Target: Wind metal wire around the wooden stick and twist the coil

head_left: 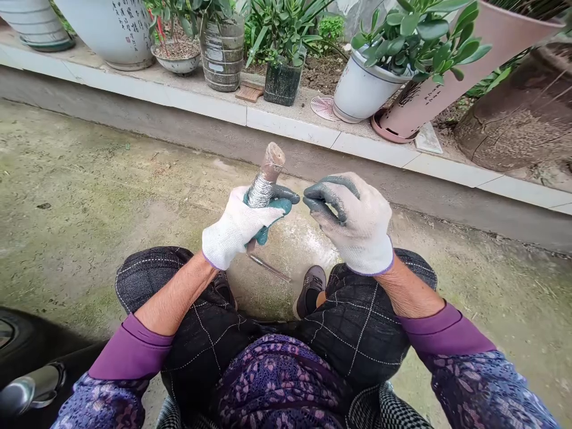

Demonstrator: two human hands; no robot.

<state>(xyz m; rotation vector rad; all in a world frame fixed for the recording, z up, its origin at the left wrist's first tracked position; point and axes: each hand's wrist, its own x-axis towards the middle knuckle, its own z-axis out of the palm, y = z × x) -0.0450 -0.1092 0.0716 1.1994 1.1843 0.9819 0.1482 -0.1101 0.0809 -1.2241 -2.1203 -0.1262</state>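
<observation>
The left hand [239, 223], in a white knit glove [227, 235] with grey-green rubber palms, is closed around a slightly tilted wooden stick [274, 162] wound with silver wire [260, 190], held above the knees. The right hand [351, 223], gloved alike, curls nearly shut, its fingertips [308, 193] seeming to pinch a fine wire strand [298, 186] just beside the left hand. Beyond, a tiled concrete ledge [286, 128] carries potted plants, including a jade plant [415, 36] in a white pot [361, 89]. A thin metal rod [269, 268] shows below the left hand.
</observation>
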